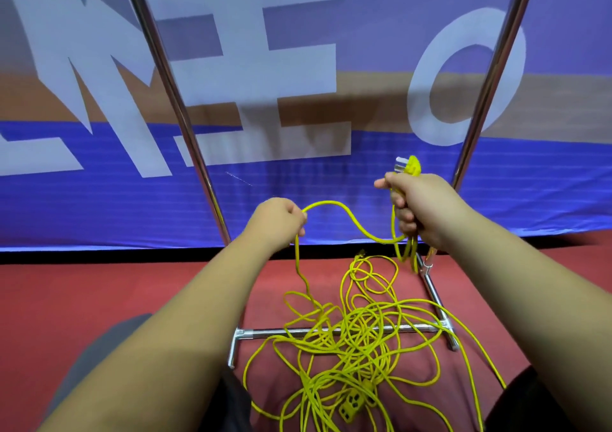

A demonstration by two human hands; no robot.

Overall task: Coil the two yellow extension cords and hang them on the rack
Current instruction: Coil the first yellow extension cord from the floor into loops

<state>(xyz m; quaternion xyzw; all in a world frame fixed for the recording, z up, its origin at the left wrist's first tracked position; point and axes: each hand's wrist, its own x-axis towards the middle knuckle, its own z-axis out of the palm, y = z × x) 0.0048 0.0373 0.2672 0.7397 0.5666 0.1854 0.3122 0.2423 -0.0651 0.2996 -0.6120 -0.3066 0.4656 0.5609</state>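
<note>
My right hand grips the yellow cord just below its plug, whose metal prongs point up and left, with a few short loops hanging under the fist. From there the cord arcs left to my left hand, which pinches it and lets it drop to the floor. Below lies a tangled heap of yellow cord on the red floor, draped over the rack's base bar. A yellow multi-outlet socket end lies in the heap near the bottom. The rack's two chrome uprights rise left and right.
A blue banner with large white letters hangs close behind the rack. The right upright stands just behind my right hand, and its foot bar runs along the floor. Dark clothing shows at the bottom corners.
</note>
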